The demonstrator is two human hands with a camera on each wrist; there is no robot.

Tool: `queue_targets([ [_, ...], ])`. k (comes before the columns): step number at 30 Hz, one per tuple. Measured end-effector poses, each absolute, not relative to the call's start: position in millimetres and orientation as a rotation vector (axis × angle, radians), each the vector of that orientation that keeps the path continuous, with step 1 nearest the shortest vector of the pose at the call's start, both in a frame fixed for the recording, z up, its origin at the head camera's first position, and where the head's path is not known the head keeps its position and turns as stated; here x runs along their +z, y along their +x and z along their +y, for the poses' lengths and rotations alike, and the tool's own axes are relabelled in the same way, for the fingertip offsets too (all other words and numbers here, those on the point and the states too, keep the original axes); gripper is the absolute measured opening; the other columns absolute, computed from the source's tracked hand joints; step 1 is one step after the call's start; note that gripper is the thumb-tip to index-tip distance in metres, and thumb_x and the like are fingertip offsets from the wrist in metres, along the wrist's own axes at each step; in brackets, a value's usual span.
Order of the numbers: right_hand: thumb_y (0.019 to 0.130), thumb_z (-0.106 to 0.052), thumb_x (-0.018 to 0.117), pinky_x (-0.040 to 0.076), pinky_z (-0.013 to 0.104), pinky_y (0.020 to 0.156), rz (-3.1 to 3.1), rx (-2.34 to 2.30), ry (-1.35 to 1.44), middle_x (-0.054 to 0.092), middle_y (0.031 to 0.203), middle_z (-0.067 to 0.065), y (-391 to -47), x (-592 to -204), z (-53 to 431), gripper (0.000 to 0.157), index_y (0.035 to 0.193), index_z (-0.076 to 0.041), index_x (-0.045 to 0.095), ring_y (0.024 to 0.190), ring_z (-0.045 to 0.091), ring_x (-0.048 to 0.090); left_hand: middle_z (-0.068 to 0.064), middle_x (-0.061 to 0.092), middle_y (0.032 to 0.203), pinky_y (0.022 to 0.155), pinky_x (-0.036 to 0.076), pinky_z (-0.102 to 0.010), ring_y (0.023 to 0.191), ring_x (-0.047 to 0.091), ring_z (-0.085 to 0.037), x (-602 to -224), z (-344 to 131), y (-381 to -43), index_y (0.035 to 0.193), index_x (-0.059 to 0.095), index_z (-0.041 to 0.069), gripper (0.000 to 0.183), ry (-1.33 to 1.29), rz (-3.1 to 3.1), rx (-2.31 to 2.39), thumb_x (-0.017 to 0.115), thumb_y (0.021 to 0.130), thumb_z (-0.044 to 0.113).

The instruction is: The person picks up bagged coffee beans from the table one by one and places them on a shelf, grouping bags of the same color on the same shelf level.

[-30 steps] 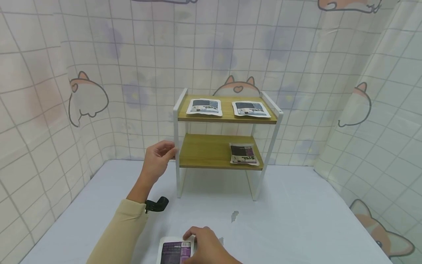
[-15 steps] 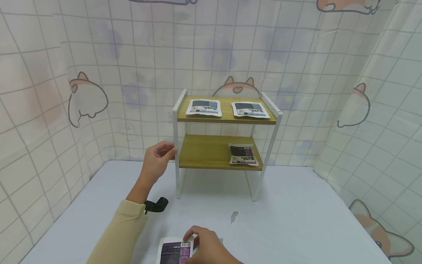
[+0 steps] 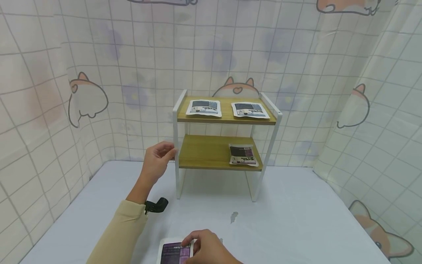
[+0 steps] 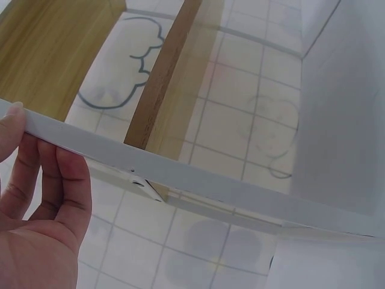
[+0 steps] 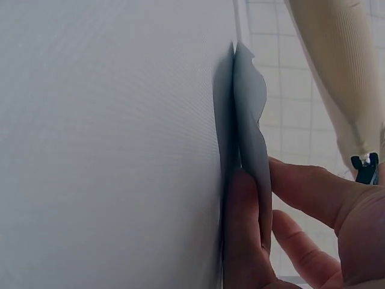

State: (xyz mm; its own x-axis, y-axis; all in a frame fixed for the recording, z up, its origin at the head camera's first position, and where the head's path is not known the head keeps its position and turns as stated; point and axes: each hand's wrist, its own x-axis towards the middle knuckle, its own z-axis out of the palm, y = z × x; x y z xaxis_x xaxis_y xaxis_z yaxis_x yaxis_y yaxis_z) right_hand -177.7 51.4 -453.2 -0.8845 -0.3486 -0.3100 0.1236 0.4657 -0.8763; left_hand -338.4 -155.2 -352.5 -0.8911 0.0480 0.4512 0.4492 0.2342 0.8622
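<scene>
My left hand (image 3: 155, 160) pinches the white left post (image 3: 176, 135) of a small two-tier shelf. In the left wrist view its thumb lies on one side of the white post (image 4: 240, 191) and the curled fingers on the other. At the bottom of the head view, my right hand (image 3: 211, 246) grips the right edge of a flat white packet (image 3: 169, 253) with a dark and purple label. Seen edge-on in the right wrist view, the packet (image 5: 249, 114) lies between the right fingers, close over the white tabletop. Its near end is cut off in the head view.
Two flat packets with blue labels, one left (image 3: 204, 107) and one right (image 3: 250, 110), lie on the wooden top board. A purple-labelled packet (image 3: 243, 155) lies at the right of the lower board (image 3: 204, 150). A grey mark (image 3: 234, 217) shows on the white table (image 3: 287, 220).
My right hand has shifted slightly, its index fingertip a little further left over the packet. The left hand stays at the post, and the packets on the shelf have not moved.
</scene>
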Motion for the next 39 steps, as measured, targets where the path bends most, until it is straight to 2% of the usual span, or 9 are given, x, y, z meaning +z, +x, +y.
queue_targets([
  [15, 0.076, 0.000, 0.085, 0.053, 0.028, 0.073, 2.240, -1.462, -0.160, 0.067, 0.082, 0.004, -178.5, -450.0, 54.7, 0.027, 0.097, -0.017, 0.080, 0.080, 0.018, 0.060, -0.022, 0.069, 0.110, 0.083, 0.059, -0.017, 0.088, 0.070, -0.011, -351.4, -155.3, -342.4, 0.114, 0.071, -0.001, 0.025, -0.481, -2.158, -1.701, 0.071, 0.098, 0.018],
  [29, 0.077, 0.003, 0.082, 0.060, 0.031, 0.077, 2.136, -1.557, -0.140, 0.071, 0.087, 0.004, -173.9, -450.4, 56.3, 0.026, 0.099, -0.012, 0.080, 0.080, 0.018, 0.065, -0.022, 0.070, 0.109, 0.082, 0.059, -0.018, 0.088, 0.070, -0.011, -352.1, -155.9, -341.9, 0.114, 0.071, -0.001, 0.025, -0.480, -2.160, -1.706, 0.071, 0.098, 0.018],
  [34, 0.076, -0.001, 0.086, 0.059, 0.031, 0.078, 2.156, -1.542, -0.118, 0.072, 0.095, 0.001, -174.3, -450.2, 54.6, 0.028, 0.100, -0.015, 0.080, 0.085, 0.018, 0.063, -0.022, 0.070, 0.109, 0.082, 0.059, -0.018, 0.089, 0.071, -0.011, -352.9, -155.7, -341.1, 0.113, 0.071, -0.001, 0.024, -0.469, -2.167, -1.704, 0.070, 0.098, 0.017],
  [39, 0.074, -0.003, 0.090, 0.058, 0.036, 0.085, 2.206, -1.516, -0.096, 0.071, 0.106, 0.000, -175.7, -451.1, 52.5, 0.032, 0.101, -0.019, 0.081, 0.093, 0.019, 0.060, -0.022, 0.070, 0.110, 0.083, 0.059, -0.017, 0.090, 0.071, -0.013, -353.8, -155.7, -340.3, 0.113, 0.071, 0.000, 0.023, -0.464, -2.174, -1.701, 0.070, 0.098, 0.017],
])
